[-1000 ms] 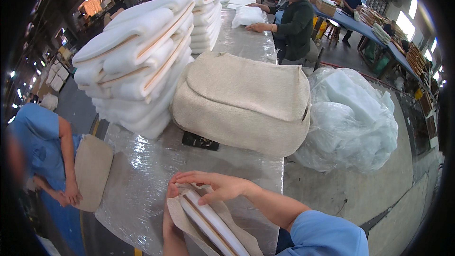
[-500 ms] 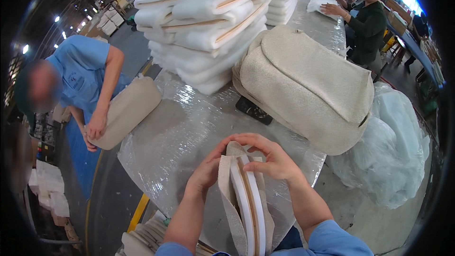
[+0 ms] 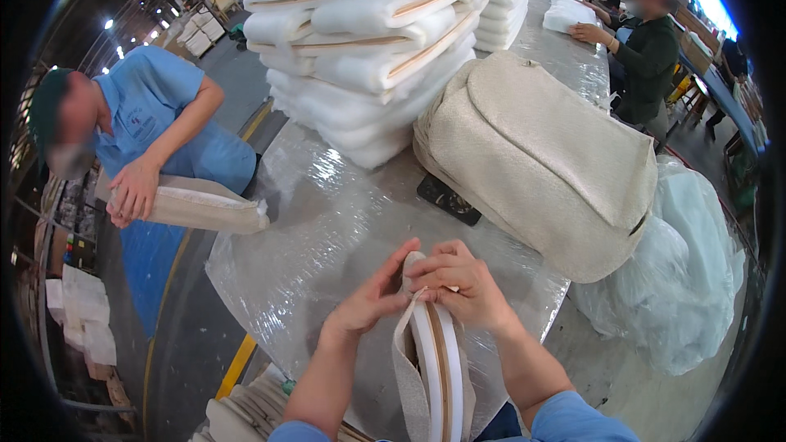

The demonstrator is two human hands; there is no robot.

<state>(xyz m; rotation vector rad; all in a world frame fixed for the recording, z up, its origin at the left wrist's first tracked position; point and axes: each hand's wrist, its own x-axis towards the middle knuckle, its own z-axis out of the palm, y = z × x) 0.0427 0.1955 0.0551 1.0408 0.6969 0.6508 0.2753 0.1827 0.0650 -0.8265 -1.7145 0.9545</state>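
Note:
A beige fabric cushion cover (image 3: 405, 358) stands on edge close to my body, its long opening facing up. Inside it sits a white cushion insert (image 3: 423, 340) with a tan strip along its middle. At the far end, my left hand (image 3: 372, 299) grips the cover's corner between thumb and fingers. My right hand (image 3: 463, 285) is closed on the cover's edge at the same end, fingers bent and pinching the fabric. The fingers partly hide that corner.
Stacked white cushion inserts (image 3: 360, 57) rise at the far side of the plastic-covered table (image 3: 286, 278). Filled beige covers (image 3: 540, 164) lie at right, beside a dark phone-like object (image 3: 449, 199) and clear plastic bags (image 3: 679, 270). A co-worker (image 3: 155, 115) at left holds another cushion (image 3: 205, 203).
My right fingers have gone from spread to pinching the cover's edge, and the left flap has drawn inward. The left co-worker's cushion has turned, showing its white opening.

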